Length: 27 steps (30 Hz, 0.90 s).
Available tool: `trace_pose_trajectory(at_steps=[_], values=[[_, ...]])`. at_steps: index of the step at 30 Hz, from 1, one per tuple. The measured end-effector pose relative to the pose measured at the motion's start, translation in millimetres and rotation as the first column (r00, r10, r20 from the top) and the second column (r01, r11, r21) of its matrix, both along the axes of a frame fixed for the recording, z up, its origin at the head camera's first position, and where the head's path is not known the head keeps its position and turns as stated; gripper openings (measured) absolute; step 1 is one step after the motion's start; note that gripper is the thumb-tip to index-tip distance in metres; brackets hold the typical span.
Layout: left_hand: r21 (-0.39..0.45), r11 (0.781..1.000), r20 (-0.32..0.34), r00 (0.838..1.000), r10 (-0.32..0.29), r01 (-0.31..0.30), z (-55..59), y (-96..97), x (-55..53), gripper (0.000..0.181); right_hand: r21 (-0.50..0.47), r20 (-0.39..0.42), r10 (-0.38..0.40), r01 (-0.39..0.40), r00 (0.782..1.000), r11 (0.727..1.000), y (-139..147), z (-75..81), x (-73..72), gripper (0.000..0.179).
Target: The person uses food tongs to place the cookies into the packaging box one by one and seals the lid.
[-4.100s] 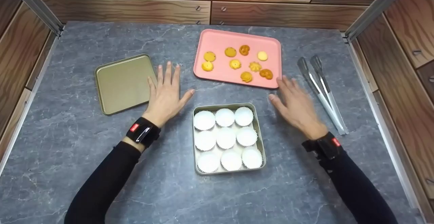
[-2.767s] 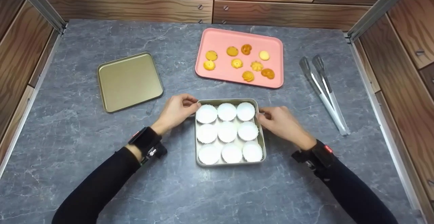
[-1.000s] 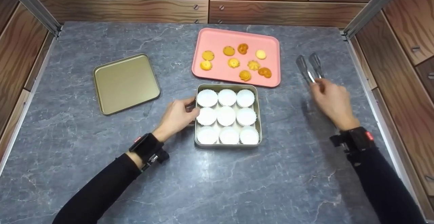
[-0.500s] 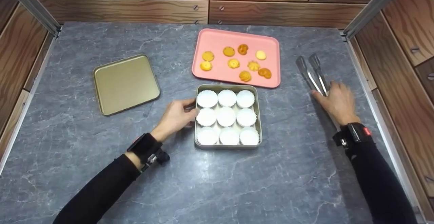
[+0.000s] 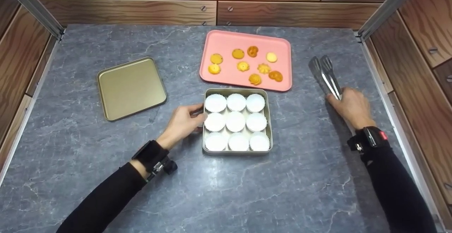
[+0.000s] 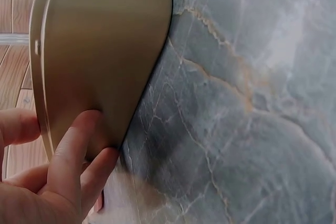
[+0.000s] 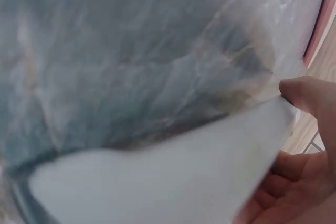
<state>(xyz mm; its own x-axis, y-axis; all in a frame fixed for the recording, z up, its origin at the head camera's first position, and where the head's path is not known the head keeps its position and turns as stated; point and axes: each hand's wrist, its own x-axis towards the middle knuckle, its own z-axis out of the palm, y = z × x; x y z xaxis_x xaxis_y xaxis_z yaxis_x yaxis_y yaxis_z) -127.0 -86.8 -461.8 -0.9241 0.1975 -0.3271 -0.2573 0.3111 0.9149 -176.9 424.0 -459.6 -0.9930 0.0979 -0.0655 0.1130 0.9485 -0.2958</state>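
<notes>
My left hand (image 5: 183, 123) holds the left side of a square gold tin (image 5: 238, 152), thumb over the rim and fingers against the outer wall (image 6: 100, 51). Several white paper baking cups (image 5: 235, 121) fill the tin in rows, with nothing in them. On the right, my right hand (image 5: 353, 107) grips a pair of metal tongs (image 5: 328, 77) around the handles, their tips pointing away and close together. The pale handle (image 7: 173, 177) runs under the thumb in the right wrist view.
Behind the tin lies a pink tray (image 5: 229, 39) with several small cookies (image 5: 255, 79) of different shapes. A flat gold lid (image 5: 131, 89) rests on the grey marbled table (image 5: 219, 197) at the left. Wood-patterned panels (image 5: 134, 12) border the table.
Both hands took the tin and it slid away from me, close to the pink tray. My right hand then left it and took the tongs, whose arms have drawn together.
</notes>
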Motion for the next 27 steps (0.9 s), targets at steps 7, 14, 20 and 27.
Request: trace_pose_trajectory(at_steps=[7, 14, 20, 27], values=[[0.052, 0.998, -0.025, 0.999, 0.034, -0.033, -4.0, 1.3, 0.8, 0.055, -0.023, -0.094, -0.02, 0.018, 0.995, 1.0, -15.6, 13.5, 6.4, 0.064], [0.054, 0.997, -0.043, 0.998, 0.049, -0.047, -7.7, 1.9, 2.3, 0.054, -0.044, -0.23, 0.079, -0.092, 0.97, 0.995, -48.7, 22.0, 14.7, 0.053], [0.034, 0.998, -0.062, 0.997, 0.05, -0.048, -6.7, 2.2, 3.8, 0.053, -0.053, -0.281, 0.214, -0.238, 0.935, 0.97, -78.3, 24.6, 22.6, 0.047], [0.009, 0.999, -0.08, 0.996, 0.04, -0.039, -6.2, 2.5, 4.7, 0.052, -0.024, -0.273, 0.304, -0.322, 0.913, 0.946, -101.8, 23.7, 24.9, 0.045]])
